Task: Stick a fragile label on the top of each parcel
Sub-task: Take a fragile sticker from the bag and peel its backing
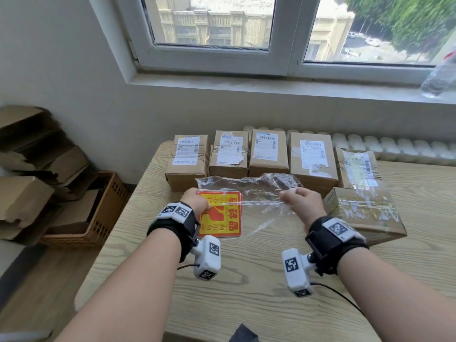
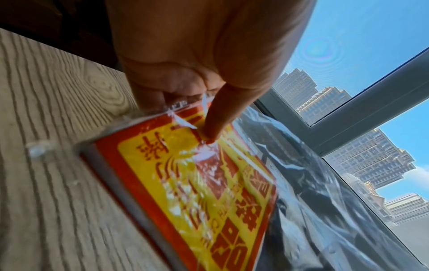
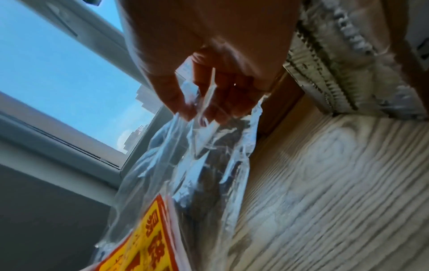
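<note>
Two hands work just below the middle of the head view, over a pale wood-grain table [image 1: 246,280]. The left hand [image 1: 196,202] pinches one end of a clear plastic bag [image 1: 249,191] together with the stack of red-and-yellow fragile labels [image 1: 222,215] inside it; in the left wrist view the thumb lies on the top label [image 2: 185,183] through the film, with the other fingers curled beneath. The right hand [image 1: 302,203] pinches the crumpled, empty end of the bag [image 3: 197,155] between thumb and curled fingertips, so the film stretches between the two hands, just above the table.

Behind the bag, across the centre of the head view, four brown parcels [image 1: 269,154] stand side by side in a row, each with a white shipping slip on top. Right of centre, two more taped parcels [image 1: 362,208] lie near the right hand. At the left edge of the frame, a brown crate [image 1: 98,225] and torn cardboard sit on the floor.
</note>
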Demonstrator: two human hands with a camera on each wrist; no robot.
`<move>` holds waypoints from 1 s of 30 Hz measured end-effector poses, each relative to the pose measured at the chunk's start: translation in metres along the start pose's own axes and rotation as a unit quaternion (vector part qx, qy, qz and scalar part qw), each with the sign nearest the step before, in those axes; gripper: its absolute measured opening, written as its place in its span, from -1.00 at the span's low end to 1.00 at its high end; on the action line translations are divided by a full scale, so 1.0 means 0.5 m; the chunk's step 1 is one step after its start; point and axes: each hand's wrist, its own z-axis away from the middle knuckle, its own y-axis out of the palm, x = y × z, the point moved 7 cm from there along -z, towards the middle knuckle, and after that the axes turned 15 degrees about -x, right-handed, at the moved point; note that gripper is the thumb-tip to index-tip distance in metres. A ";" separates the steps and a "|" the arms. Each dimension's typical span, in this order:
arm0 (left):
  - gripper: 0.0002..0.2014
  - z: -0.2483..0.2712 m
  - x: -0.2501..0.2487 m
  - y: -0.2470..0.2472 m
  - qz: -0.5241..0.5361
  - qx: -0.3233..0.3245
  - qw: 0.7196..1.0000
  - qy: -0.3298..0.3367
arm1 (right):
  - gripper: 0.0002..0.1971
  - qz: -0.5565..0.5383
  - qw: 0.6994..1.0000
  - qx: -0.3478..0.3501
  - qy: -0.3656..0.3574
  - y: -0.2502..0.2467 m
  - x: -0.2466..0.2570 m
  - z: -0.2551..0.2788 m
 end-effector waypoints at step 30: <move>-0.69 0.077 -0.065 0.038 0.148 0.118 0.982 -0.015 | -0.62 0.141 0.970 0.196 -0.021 0.122 0.019 0.037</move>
